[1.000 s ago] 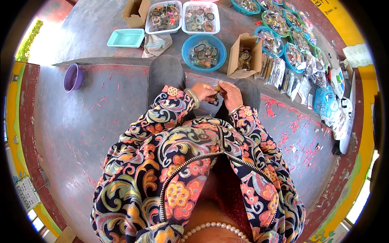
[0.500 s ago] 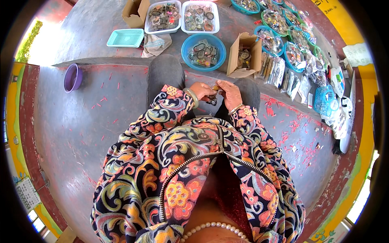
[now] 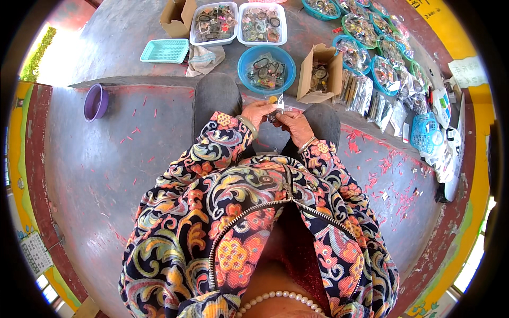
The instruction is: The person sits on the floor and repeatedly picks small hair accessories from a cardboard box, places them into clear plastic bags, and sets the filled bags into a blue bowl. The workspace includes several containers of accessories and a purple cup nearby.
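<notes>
My left hand [image 3: 258, 113] is closed on the near-left side of a small clear plastic bag [image 3: 281, 100] between my knees. A dark, cord-like trinket with a yellowish piece [image 3: 273, 100] shows at the bag; whether it lies fully inside I cannot tell. My right hand [image 3: 296, 125] pinches the bag's right side, its fingertips close to those of the left. Just beyond the hands stands a blue round basin [image 3: 244, 79] with dark corded trinkets in clear packets.
Two white tubs [image 3: 193, 37] of trinkets, an open cardboard box [image 3: 306, 85] and a mint plastic basket [image 3: 164, 51] stand on the raised floor ahead. Several filled baskets crowd the right. A purple basin [image 3: 95, 103] sits at left; red scraps litter the floor.
The small clear bag now stands up between my fingers with the yellowish piece raised to the left. My right hand has moved left and nearer me; the dark cord no longer hangs below.
</notes>
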`<state>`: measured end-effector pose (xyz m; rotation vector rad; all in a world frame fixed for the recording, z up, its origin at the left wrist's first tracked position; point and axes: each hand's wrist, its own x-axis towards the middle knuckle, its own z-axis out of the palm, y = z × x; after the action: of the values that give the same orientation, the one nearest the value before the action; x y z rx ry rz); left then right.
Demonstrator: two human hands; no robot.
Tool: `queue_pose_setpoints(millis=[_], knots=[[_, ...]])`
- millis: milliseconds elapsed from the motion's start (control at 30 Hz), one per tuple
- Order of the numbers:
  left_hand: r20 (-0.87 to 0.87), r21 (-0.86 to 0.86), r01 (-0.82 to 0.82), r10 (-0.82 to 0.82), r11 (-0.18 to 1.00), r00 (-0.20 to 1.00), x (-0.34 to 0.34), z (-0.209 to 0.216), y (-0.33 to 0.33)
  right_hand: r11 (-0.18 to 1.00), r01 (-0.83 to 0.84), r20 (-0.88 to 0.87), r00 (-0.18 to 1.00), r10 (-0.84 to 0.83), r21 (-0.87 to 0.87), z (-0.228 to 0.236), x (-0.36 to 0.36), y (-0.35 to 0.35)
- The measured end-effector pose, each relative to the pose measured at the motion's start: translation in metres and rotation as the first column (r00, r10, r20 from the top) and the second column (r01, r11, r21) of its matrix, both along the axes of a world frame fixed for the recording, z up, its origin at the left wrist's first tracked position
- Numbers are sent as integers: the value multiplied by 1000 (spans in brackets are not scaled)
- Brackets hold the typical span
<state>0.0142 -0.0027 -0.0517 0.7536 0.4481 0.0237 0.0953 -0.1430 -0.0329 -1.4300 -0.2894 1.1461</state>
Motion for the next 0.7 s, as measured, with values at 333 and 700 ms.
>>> queue_pose_setpoints(millis=[333,700], knots=[[9,-21,15,-15,1000,1000,-2,7,-2,999,-40,22,999,40,-11,4,1,2],[28,-113,-38,42,993,999,-3,7,0,999,-32,44,999,31,29,3,2,2]])
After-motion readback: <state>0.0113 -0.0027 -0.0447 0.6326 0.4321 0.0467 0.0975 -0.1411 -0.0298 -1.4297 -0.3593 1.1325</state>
